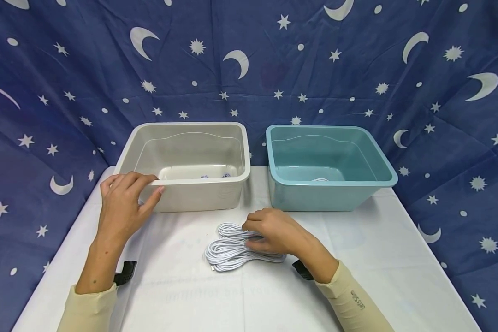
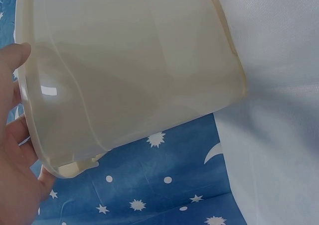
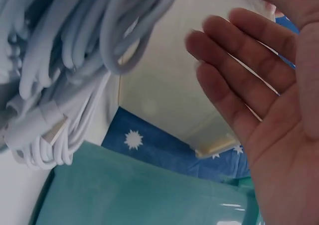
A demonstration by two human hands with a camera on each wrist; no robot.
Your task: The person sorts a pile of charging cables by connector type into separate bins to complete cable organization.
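My left hand (image 1: 124,203) holds the front rim of a cream plastic bin (image 1: 199,196) near its left corner. In the left wrist view the thumb lies on the outside of the rim and the fingers reach over it. Coiled white cables (image 1: 228,253) lie on the table in front of the bins, a metal plug end (image 3: 54,131) showing in the right wrist view. Over the right part of these coils is my right hand (image 1: 274,233). Its fingers (image 3: 234,60) are extended and loosely bent, apart from the cable in the right wrist view.
A teal bin (image 1: 315,198) stands to the right of the cream one, with a bit of something white (image 1: 320,179) inside. Small bluish items (image 1: 226,175) lie in the cream bin. White cloth (image 1: 191,295) covers the table; a blue star-patterned curtain (image 1: 249,97) hangs behind.
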